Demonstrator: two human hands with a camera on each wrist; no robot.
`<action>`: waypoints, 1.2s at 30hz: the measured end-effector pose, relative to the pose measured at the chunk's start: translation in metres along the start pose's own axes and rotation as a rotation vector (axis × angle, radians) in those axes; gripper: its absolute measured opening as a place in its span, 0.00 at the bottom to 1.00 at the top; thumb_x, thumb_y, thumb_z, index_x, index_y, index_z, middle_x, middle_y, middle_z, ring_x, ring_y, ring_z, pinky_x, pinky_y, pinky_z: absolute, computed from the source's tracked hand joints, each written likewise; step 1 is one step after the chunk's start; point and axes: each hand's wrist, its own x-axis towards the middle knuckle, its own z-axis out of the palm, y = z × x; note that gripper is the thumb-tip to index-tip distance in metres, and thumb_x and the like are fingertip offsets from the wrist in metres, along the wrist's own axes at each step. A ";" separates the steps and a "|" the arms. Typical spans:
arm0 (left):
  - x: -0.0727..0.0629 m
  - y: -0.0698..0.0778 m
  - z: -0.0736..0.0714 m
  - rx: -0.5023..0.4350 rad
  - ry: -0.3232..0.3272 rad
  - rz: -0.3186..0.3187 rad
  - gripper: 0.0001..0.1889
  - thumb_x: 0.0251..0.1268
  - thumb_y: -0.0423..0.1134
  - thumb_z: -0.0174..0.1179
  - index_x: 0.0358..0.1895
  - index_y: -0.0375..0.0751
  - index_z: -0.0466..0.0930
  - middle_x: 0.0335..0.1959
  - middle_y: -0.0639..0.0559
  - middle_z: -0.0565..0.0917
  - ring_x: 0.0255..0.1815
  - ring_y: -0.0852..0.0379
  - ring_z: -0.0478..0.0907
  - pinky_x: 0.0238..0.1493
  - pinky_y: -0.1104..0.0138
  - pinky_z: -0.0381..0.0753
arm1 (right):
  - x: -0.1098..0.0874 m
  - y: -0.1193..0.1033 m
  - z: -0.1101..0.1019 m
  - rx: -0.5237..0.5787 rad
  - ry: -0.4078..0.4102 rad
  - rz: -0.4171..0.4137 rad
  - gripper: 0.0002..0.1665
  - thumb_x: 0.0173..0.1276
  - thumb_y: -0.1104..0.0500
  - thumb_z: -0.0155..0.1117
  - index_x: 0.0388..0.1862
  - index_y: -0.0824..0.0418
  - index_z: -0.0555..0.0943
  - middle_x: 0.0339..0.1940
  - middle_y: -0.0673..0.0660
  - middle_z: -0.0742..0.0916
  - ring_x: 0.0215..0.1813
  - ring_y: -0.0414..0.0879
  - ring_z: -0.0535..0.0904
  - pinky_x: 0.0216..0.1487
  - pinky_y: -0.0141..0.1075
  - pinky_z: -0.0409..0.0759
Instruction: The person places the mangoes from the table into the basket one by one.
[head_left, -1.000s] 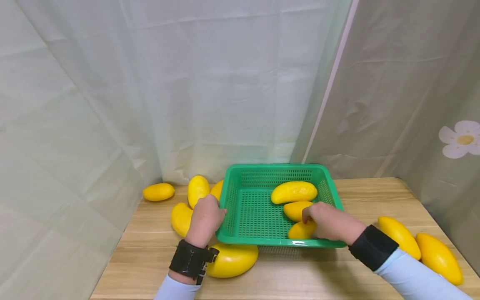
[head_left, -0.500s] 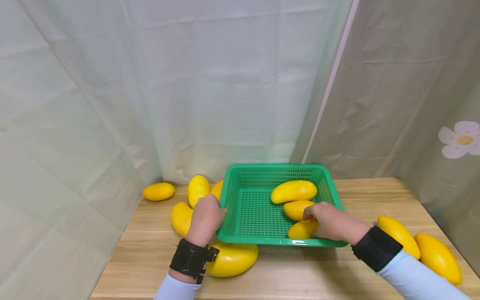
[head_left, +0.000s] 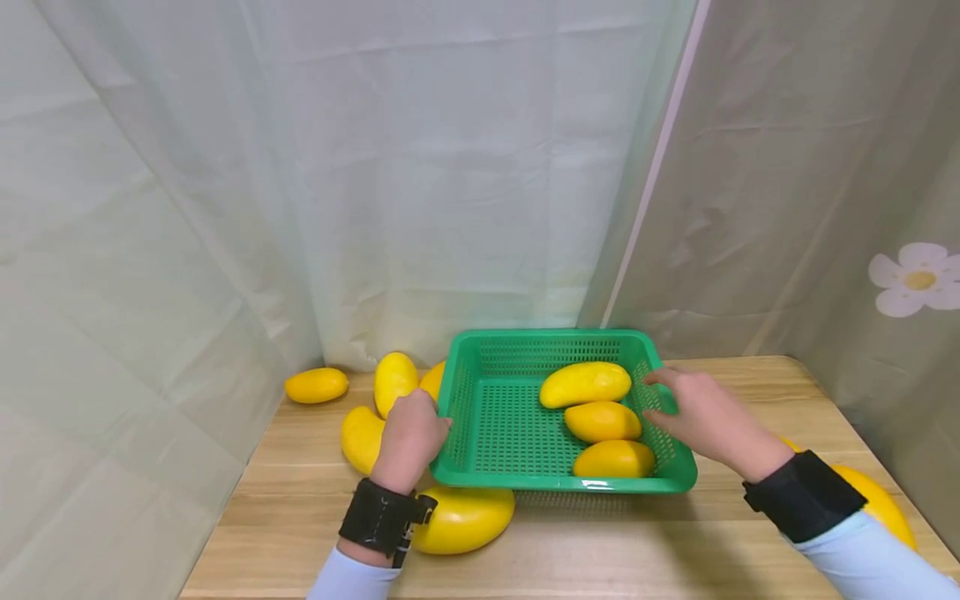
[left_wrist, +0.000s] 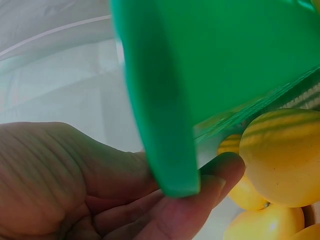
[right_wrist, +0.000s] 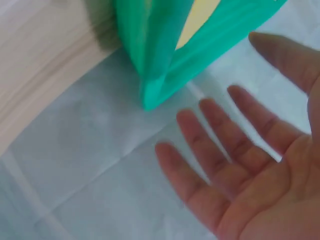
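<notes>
A green plastic basket (head_left: 517, 481) holds three yellow mangoes, one lumpy mango (head_left: 585, 384) at the back, a smaller mango (head_left: 603, 422) below it and another mango (head_left: 614, 459) by the front rim. My left hand (head_left: 411, 442) grips the basket's left rim; the left wrist view shows that rim (left_wrist: 155, 110) between thumb and fingers. Beside the right rim hovers my right hand (head_left: 701, 421), fingers spread apart and nothing in them. In the right wrist view the palm (right_wrist: 265, 200) faces a corner of the basket (right_wrist: 152, 75).
A large mango (head_left: 465, 521) lies in front of the basket's left corner. More mangoes, among them a curved one (head_left: 362, 440), an upright one (head_left: 395, 383) and a small one (head_left: 317, 386), sit at the left. Behind my right wrist lies another mango (head_left: 881, 504). Curtains (head_left: 465, 183) surround the wooden table (head_left: 600, 558).
My right hand has let go of the front mango in the basket and moved up and right to the basket's right rim, its fingers opening. The left hand has kept its grip.
</notes>
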 end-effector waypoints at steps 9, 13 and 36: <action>-0.001 0.000 0.000 0.015 0.001 0.004 0.12 0.57 0.41 0.65 0.22 0.37 0.78 0.14 0.48 0.75 0.15 0.56 0.72 0.17 0.70 0.67 | -0.017 0.029 -0.010 -0.060 0.063 0.211 0.35 0.58 0.53 0.66 0.57 0.74 0.70 0.53 0.77 0.76 0.48 0.70 0.75 0.44 0.61 0.75; -0.002 0.000 -0.001 0.012 -0.003 -0.004 0.12 0.57 0.41 0.64 0.23 0.36 0.79 0.15 0.48 0.75 0.15 0.56 0.72 0.17 0.70 0.67 | -0.026 0.042 -0.010 -0.072 -0.006 0.312 0.43 0.57 0.47 0.66 0.58 0.79 0.66 0.53 0.82 0.73 0.48 0.73 0.73 0.42 0.63 0.74; -0.002 0.000 -0.001 0.003 -0.016 -0.024 0.12 0.57 0.41 0.64 0.25 0.36 0.79 0.15 0.48 0.76 0.15 0.56 0.73 0.17 0.69 0.68 | -0.049 0.085 -0.003 -0.065 -0.368 0.591 0.40 0.54 0.37 0.64 0.39 0.76 0.76 0.27 0.65 0.78 0.28 0.54 0.73 0.24 0.45 0.72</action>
